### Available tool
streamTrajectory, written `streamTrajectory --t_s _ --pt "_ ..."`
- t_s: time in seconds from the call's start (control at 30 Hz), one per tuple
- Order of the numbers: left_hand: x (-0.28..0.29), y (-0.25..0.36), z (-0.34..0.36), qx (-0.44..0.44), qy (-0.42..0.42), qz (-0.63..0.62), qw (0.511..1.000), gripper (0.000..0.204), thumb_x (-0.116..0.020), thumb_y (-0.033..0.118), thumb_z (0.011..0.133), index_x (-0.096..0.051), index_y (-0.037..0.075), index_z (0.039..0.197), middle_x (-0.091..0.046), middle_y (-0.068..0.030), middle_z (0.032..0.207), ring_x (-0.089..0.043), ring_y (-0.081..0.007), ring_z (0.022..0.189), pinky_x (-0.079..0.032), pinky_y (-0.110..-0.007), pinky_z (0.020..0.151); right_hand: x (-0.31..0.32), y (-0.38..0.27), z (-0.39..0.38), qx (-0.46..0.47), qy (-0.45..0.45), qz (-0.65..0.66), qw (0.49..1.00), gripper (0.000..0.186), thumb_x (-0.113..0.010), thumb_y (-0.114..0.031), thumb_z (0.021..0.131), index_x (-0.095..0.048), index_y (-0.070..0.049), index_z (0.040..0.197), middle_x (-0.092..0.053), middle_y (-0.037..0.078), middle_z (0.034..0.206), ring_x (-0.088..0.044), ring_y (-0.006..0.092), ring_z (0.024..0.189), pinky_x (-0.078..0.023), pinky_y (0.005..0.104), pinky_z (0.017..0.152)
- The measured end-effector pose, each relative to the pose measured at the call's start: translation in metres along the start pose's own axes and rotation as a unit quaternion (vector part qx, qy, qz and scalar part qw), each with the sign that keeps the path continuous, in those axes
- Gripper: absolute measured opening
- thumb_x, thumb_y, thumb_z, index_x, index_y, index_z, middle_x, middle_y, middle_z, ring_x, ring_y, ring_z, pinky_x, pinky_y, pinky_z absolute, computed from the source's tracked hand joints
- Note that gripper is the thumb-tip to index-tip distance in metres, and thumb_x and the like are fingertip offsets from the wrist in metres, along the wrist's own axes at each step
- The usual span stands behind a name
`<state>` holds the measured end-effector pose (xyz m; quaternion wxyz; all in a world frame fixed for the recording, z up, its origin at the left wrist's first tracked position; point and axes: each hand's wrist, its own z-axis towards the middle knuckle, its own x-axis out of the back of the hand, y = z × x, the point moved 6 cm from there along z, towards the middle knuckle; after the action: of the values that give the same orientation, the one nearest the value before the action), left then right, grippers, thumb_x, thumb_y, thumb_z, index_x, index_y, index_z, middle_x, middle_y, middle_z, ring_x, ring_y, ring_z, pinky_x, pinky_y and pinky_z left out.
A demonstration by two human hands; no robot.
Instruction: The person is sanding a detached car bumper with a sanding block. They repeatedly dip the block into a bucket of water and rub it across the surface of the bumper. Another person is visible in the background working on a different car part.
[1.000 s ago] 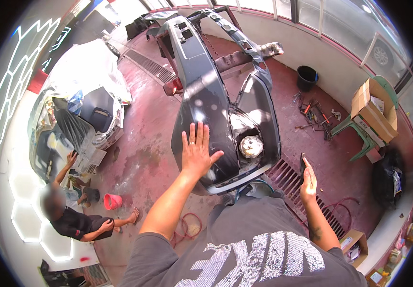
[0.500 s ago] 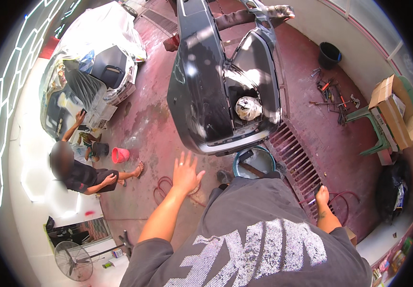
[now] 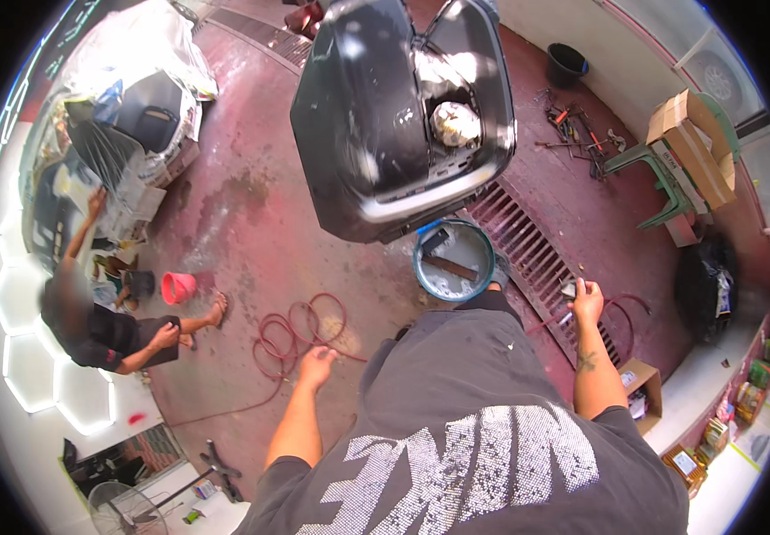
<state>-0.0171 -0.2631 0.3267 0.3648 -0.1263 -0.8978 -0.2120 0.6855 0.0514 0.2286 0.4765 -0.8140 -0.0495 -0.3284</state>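
Note:
My left hand [image 3: 316, 366] is loosely closed, its fingers curled and nothing visible in them, above the floor beside the coiled red hose [image 3: 291, 334]. Off to my right side, my right hand [image 3: 587, 301] grips something small, dark and pale [image 3: 568, 290], too small to name, over the floor grate [image 3: 527, 245]. In front of me a black car bumper [image 3: 362, 116] is raised off the floor, apart from both hands. A crumpled, pale wrapped bundle [image 3: 455, 124] sits in its opening. Under its near end stands a round tub [image 3: 418, 273] of cloudy water, with a dark block and a brown strip in it.
At left a person [image 3: 90, 321] reaches toward a partly covered car [image 3: 140, 116], a red bucket [image 3: 178, 287] nearby. Scattered tools [image 3: 576, 134], a black bucket [image 3: 565, 65] and a cardboard box [image 3: 683, 147] on a green stool [image 3: 648, 178] are at right. A fan [image 3: 122, 510] stands lower left.
My left hand has gone from spread fingers near the bumper to loosely closed, lower and nearer me. My right hand has risen slightly. The bumper sits higher in view, and more of the tub shows.

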Motion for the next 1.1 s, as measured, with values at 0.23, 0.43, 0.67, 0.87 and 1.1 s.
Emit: streamTrajectory --t_s 0.23,0.43,0.67,0.87,1.1 --pt "-0.025 -0.104 0.001 0.028 -0.056 0.009 0.998 0.051 -0.079 0.040 0.097 -0.073 0.003 0.132 -0.076 -0.0212 0.128 -0.073 -0.0337 0.118 -0.056 -0.043 0.102 -0.035 -0.050 -0.086 -0.041 -0.146 0.170 0.974 0.041 -0.064 -0.007 0.106 -0.051 -0.006 0.145 -0.075 0.009 0.108 -0.071 0.0145 0.072 -0.053 0.0276 0.056" --pt "-0.027 -0.133 0.017 0.045 -0.085 0.026 0.995 0.049 -0.077 0.042 0.098 -0.074 0.004 0.130 -0.077 -0.0219 0.125 -0.073 -0.0328 0.119 -0.055 -0.043 0.103 -0.069 -0.081 -0.163 -0.048 -0.259 0.209 0.942 0.060 -0.061 0.004 0.101 -0.046 -0.007 0.157 -0.072 0.007 0.122 -0.071 0.0136 0.084 -0.054 0.0276 0.068" --pt "0.005 -0.021 -0.020 -0.022 -0.016 -0.089 0.996 0.048 -0.075 0.034 0.102 -0.069 0.003 0.139 -0.076 -0.0178 0.127 -0.071 -0.0265 0.118 -0.054 -0.039 0.103 -0.111 -0.078 -0.161 -0.084 -0.312 0.102 0.941 0.060 -0.058 0.008 0.093 -0.054 -0.004 0.151 -0.075 0.009 0.121 -0.074 0.0158 0.082 -0.054 0.0295 0.064" --pt "0.007 -0.042 -0.097 0.017 0.020 -0.083 0.996 0.048 -0.076 0.031 0.102 -0.068 0.002 0.140 -0.076 -0.0198 0.125 -0.072 -0.0265 0.115 -0.056 -0.039 0.100 -0.206 -0.087 -0.149 -0.134 -0.386 0.030 0.912 0.067 -0.064 0.004 0.091 -0.050 -0.002 0.157 -0.074 0.014 0.124 -0.075 0.0186 0.085 -0.055 0.0321 0.064" --pt "-0.028 -0.139 -0.226 0.163 0.072 -0.136 0.975 0.048 -0.078 0.034 0.100 -0.070 0.003 0.136 -0.076 -0.0174 0.122 -0.074 -0.0247 0.107 -0.059 -0.038 0.091 -0.243 -0.015 -0.086 0.192 -0.416 -0.386 0.801 0.057 -0.079 -0.033 0.088 -0.069 -0.003 0.135 -0.072 0.027 0.128 -0.068 0.0451 0.123 -0.054 0.0494 0.106"
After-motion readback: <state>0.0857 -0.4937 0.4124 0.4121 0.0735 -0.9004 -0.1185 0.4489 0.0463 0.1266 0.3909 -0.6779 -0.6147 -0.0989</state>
